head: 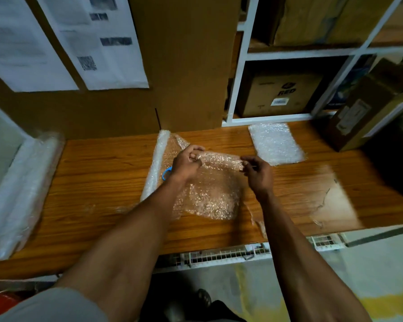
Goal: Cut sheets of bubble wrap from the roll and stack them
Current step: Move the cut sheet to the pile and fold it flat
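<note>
A narrow roll of bubble wrap [156, 163] lies on the wooden table [98, 182], running away from me. A loose sheet of bubble wrap [209, 194] spreads to its right, its far edge lifted. My left hand [186, 162] pinches that far edge at the left. My right hand [257, 171] pinches the same edge at the right. A blue scissor handle [166, 174] peeks out under my left wrist. A stack of cut sheets [275, 142] lies at the back right of the table.
A bigger plastic-wrapped roll [21, 191] lies at the table's left end. Brown cardboard with taped papers [107, 43] stands behind. White shelves [240, 66] with cardboard boxes are at the back right, and a box [363, 117] leans onto the table.
</note>
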### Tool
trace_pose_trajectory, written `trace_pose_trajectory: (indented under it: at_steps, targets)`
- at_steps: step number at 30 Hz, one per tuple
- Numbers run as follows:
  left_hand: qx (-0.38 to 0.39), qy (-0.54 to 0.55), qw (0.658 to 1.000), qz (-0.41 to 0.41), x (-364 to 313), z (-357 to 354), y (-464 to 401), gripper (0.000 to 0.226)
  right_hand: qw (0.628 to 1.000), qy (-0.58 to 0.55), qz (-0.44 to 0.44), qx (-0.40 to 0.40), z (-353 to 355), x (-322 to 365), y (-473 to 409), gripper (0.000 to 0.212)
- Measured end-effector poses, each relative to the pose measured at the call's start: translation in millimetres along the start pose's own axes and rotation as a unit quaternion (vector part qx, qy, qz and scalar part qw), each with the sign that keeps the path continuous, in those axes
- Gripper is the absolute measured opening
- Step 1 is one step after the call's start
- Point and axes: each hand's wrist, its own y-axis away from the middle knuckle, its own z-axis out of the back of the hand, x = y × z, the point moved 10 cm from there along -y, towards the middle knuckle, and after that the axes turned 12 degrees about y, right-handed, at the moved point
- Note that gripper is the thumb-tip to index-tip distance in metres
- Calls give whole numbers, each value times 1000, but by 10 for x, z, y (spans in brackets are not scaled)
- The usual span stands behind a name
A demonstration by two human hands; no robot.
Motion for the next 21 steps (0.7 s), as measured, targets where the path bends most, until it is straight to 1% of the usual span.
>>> trace_pose_trajectory:
  at_steps: [3,7,11,16,21]
  targets:
    - [2,10,1000,-17,-187,38,-25,34,1000,18,12,-1,169,232,-76,20]
    - [-16,43,998,-48,-504,109,-19,13,999,30,24,4,358,464,-164,24]
    - [-29,46,995,-85,-792,165,0,15,996,67,55,-17,536,751,-209,27]
    - [-19,46,993,-111,-1036,247,-33,20,989,112,83,-47,643,994,-270,28]
    - [-11,37,993,-116,-1166,303,-200,20,975,168,127,-73,711,1274,-338,32]
